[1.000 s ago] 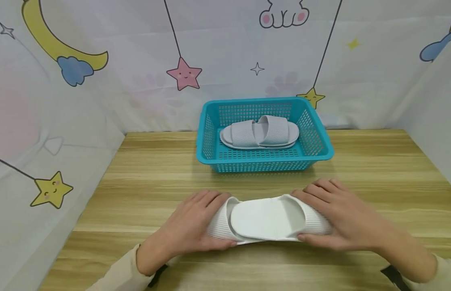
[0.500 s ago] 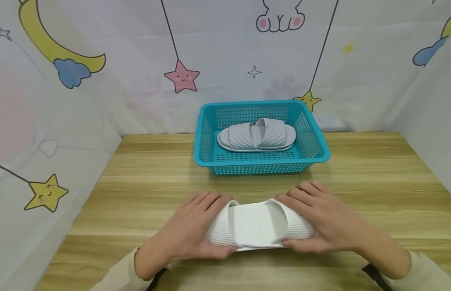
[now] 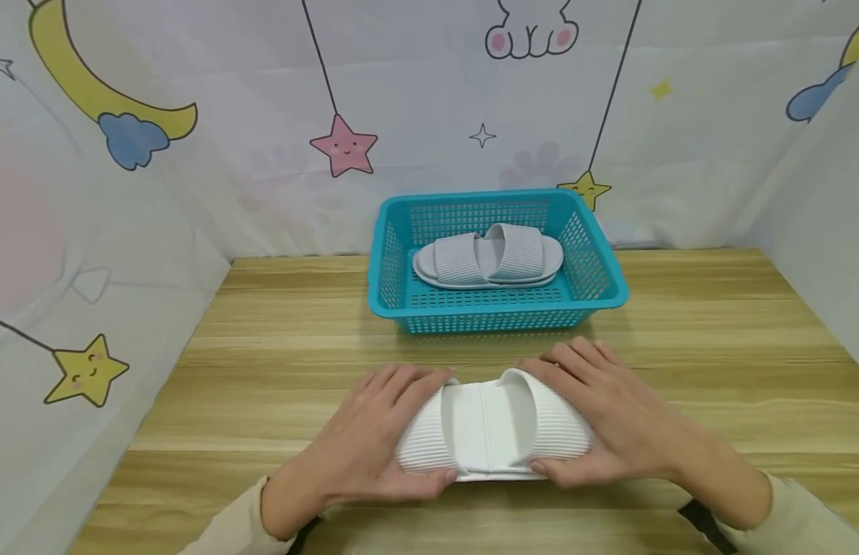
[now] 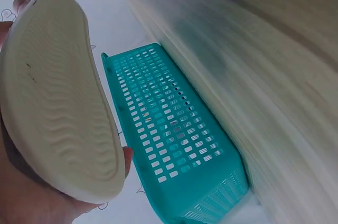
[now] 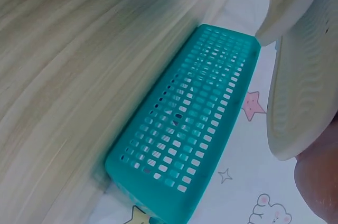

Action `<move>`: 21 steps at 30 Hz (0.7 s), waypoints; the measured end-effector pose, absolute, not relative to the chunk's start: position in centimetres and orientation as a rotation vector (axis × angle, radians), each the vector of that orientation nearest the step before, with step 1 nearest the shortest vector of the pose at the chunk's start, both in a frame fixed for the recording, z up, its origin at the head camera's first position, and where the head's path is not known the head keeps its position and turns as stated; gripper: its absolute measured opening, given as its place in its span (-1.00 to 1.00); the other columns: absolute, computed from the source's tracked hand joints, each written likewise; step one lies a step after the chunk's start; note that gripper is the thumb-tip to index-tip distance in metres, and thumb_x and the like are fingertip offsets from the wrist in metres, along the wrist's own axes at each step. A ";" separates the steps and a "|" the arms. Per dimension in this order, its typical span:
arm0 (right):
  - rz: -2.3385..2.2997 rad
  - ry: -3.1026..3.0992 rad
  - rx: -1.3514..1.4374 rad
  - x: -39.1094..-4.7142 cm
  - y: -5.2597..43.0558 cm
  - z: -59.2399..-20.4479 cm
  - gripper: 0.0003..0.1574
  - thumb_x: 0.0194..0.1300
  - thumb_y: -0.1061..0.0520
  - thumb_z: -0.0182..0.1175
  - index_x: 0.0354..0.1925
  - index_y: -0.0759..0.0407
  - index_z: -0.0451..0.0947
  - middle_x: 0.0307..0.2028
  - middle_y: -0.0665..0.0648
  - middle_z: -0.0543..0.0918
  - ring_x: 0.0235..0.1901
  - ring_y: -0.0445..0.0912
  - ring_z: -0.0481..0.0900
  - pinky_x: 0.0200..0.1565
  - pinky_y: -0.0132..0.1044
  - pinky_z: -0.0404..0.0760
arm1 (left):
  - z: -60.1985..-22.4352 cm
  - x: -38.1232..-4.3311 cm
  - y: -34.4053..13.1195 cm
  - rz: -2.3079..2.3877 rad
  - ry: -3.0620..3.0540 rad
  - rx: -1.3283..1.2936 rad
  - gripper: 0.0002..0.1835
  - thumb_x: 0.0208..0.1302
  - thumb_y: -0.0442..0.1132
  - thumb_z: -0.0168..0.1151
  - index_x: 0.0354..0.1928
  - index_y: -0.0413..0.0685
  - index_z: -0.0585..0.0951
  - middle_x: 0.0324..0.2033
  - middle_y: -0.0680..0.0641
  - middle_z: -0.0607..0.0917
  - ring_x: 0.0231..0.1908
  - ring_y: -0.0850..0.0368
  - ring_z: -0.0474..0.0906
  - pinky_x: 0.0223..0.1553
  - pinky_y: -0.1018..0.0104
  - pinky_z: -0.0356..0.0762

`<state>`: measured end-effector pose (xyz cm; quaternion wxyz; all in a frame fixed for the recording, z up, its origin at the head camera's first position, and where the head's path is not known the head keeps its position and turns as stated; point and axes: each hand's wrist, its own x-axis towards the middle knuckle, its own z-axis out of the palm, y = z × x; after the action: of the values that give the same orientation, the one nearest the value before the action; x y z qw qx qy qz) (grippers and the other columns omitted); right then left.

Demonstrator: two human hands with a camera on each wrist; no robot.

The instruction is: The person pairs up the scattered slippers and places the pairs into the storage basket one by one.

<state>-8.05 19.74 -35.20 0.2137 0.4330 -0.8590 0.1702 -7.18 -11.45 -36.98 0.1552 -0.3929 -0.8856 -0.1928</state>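
In the head view, a pair of white ribbed slide slippers is held lengthwise, straps outward and the middles overlapping. My left hand [image 3: 380,439] grips the left slipper [image 3: 424,443] round its strap, thumb along the near edge. The right slipper [image 3: 559,425] is gripped the same way by my right hand [image 3: 605,424]. A wavy-patterned slipper sole [image 4: 60,86] faces the left wrist camera, off the table. Another sole [image 5: 306,76] shows at the right of the right wrist view. Most of each toe end is hidden under the hands.
Behind the hands stands a teal perforated basket [image 3: 501,314] on the wood-grain table [image 3: 276,339]. Inside it lies another pair of pale ribbed slippers [image 3: 458,259], also overlapped. White cloth [image 3: 415,69] printed with stars and moons encloses the back and sides.
My right hand has moved left with its slipper, bringing the two straps closer together and deepening the overlap. The left hand has kept its grip and hardly shifted.
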 end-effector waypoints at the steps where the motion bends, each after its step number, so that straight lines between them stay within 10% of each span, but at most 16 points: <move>1: 0.477 -2.387 1.200 -8.1 19.7 -35.2 0.14 -0.26 -0.54 0.34 0.24 0.00 0.47 -0.03 -0.13 0.49 -0.07 -0.20 0.31 -0.14 -0.29 0.16 | -37.0 -7.2 -11.4 -0.566 -2.532 -1.128 0.03 -0.15 0.49 0.25 0.42 0.26 0.27 0.08 0.15 0.51 0.07 0.22 0.40 0.00 0.15 0.51; 21: 0.673 -2.216 1.199 -8.3 17.3 -35.6 0.13 -0.21 -0.53 0.31 0.19 0.13 0.50 -0.05 0.01 0.51 -0.09 -0.08 0.33 -0.07 -0.16 0.20 | -36.5 -6.9 -9.6 -0.641 -2.499 -1.113 0.05 -0.16 0.46 0.28 0.44 0.29 0.26 0.09 0.13 0.50 0.07 0.22 0.43 -0.01 0.15 0.54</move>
<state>-8.32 17.34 -35.60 0.2636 0.4436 -0.8196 0.2488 -6.86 -9.64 -36.51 0.1653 -0.3907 -0.8772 -0.2249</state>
